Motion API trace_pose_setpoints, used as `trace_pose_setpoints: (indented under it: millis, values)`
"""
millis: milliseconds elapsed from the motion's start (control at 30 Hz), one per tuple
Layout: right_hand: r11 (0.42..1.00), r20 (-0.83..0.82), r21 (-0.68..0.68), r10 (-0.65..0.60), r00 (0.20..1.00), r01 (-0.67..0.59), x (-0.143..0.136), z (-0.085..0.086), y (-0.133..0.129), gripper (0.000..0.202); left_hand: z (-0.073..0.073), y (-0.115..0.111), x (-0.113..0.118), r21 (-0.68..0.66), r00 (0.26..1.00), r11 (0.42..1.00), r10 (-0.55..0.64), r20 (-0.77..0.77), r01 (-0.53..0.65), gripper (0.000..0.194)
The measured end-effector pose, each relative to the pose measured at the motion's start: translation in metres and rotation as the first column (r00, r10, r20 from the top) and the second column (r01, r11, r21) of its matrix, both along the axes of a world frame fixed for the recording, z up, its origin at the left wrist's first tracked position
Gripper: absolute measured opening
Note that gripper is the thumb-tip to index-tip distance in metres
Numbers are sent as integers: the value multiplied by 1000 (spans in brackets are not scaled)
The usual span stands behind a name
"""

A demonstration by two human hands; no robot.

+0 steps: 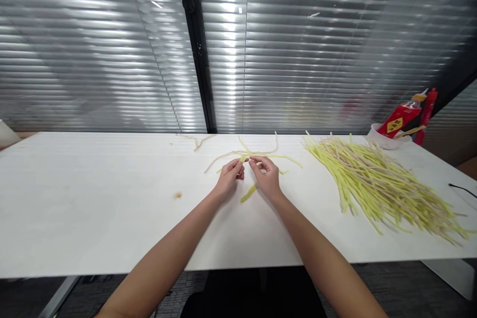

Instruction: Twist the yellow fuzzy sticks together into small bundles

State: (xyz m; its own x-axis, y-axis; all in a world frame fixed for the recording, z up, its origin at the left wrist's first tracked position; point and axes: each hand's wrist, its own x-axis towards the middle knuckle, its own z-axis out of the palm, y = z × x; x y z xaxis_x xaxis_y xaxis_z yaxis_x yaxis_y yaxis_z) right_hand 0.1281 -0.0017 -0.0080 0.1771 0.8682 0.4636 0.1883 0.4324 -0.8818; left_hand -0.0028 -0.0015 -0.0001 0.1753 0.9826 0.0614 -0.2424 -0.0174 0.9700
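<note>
My left hand (231, 175) is closed, its thumb and fingers pinching a yellow pipe cleaner (243, 158) over the middle of the table. Close beside it, my right hand (265, 174) is pinched at the same small cluster; its fingertips hide the exact grip. Yellow and beige pipe cleaners spread out from between the hands, among them a yellow one (288, 159) reaching right and a beige one (218, 160) curving left. A short, thicker yellow piece (248, 194) lies just below my right hand.
A large pile of yellow and beige pipe cleaners (376, 184) covers the table's right side. Behind it stands a white bowl (387, 140) with a red-labelled bottle (400, 118). A bent beige pipe cleaner (197, 144) lies at the back edge. A black cable (462, 189) is at far right.
</note>
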Motion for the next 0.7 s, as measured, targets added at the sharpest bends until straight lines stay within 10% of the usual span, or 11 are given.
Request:
trace_pose_setpoints:
  millis: [700]
  values:
    - [1000,45,7,23,999,-24,2,-1,-1,15,-1,-1,-3,153,980,987,-12,-198,43,31]
